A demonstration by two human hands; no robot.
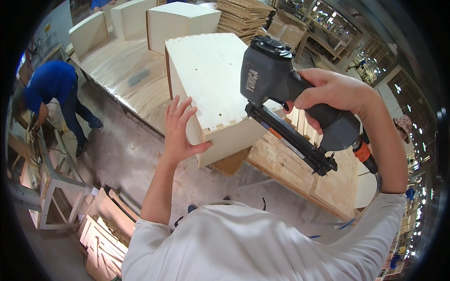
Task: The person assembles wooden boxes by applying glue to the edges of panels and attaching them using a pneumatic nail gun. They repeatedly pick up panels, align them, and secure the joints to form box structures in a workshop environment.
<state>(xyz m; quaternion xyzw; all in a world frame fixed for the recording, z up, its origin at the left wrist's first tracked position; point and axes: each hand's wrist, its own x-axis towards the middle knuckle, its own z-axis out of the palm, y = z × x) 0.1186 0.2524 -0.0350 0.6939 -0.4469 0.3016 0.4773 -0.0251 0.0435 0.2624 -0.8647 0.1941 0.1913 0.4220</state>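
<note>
Wrapped round the dark grip of a pneumatic nail gun [267, 75] is my right hand [328, 96], with a finger by the trigger. The gun is raised over the right side of a white-topped wooden box [206, 70], and an orange-collared air hose fitting [363, 152] hangs from its handle. My left hand [180, 131] has its fingers spread at the box's near left corner, the thumb along the near edge. Whether the palm presses on the panel I cannot tell. Finger-jointed edges show along the box's near rim.
Similar white boxes [183, 18] stand behind on a long worktable [126, 75]. A wooden bench [300, 168] holding slats is at the right. Scrap wood [105, 239] lies lower left. A person in a blue shirt [54, 84] bends over work at the left. Stacked panels [243, 16] are at the back.
</note>
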